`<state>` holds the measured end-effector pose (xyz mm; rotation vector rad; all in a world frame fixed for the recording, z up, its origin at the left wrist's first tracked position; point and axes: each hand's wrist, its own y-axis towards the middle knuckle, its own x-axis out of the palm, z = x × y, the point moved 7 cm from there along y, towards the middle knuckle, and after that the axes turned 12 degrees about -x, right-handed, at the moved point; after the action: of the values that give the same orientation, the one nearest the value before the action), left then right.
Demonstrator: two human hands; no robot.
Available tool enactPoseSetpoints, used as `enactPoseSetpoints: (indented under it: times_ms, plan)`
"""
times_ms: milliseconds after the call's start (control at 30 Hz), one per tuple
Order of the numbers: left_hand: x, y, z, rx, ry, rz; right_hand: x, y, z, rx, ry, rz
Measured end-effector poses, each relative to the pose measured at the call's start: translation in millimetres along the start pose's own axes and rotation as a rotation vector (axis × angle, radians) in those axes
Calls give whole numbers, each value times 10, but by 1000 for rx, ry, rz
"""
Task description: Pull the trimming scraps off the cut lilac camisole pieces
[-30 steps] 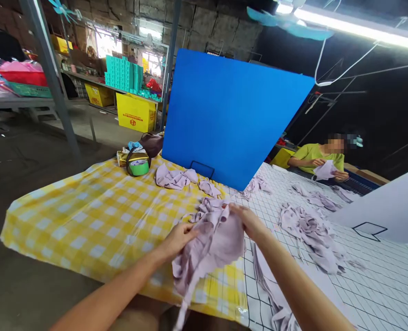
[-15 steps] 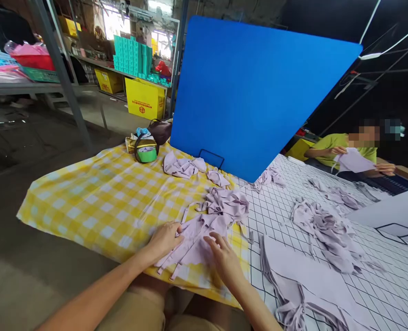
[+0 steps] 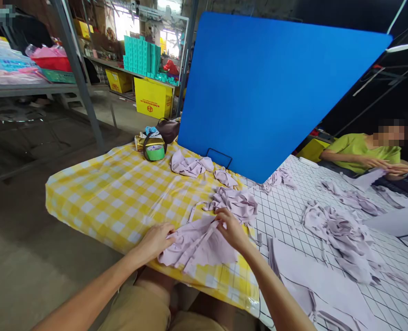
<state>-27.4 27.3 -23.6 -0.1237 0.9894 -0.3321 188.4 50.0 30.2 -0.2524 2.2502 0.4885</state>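
Note:
A lilac fabric piece (image 3: 204,248) with narrow straps lies spread at the near edge of the yellow checked cloth (image 3: 100,193). My left hand (image 3: 157,241) is at its left side, back upward, with bent fingers and thumb closed on the fabric's edge. At the upper edge, my right hand (image 3: 232,230) pinches the same piece between thumb and fingers, lifting a fold slightly. Its fingertips are partly hidden by the fold. Just beyond the right hand sits a crumpled lilac fabric pile (image 3: 236,202).
A blue board (image 3: 276,92) stands upright at the back. Stacked lilac pieces (image 3: 314,271) and a heaped lilac bundle (image 3: 341,234) lie on the white grid cloth (image 3: 286,216) to the right. Green tape (image 3: 155,153) is at the far left. A person (image 3: 355,149) handles fabric across the table.
My right hand has moved up and closed on the fabric's upper edge. The piece is spread wider to the right. The camera view has turned slightly left.

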Motion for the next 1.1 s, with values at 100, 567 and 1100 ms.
enactPoseSetpoints:
  times_ms: [100,567,1100]
  plan:
    - [-21,-4,8,-15,-53,13,-250,52,248,159,148,181]
    - [-148,-17,72,-30,-197,28,367,-609,-246,-12,44,-273]
    - [319,-550,474,394,105,183,547,-771,-366,-89,-153,-208]
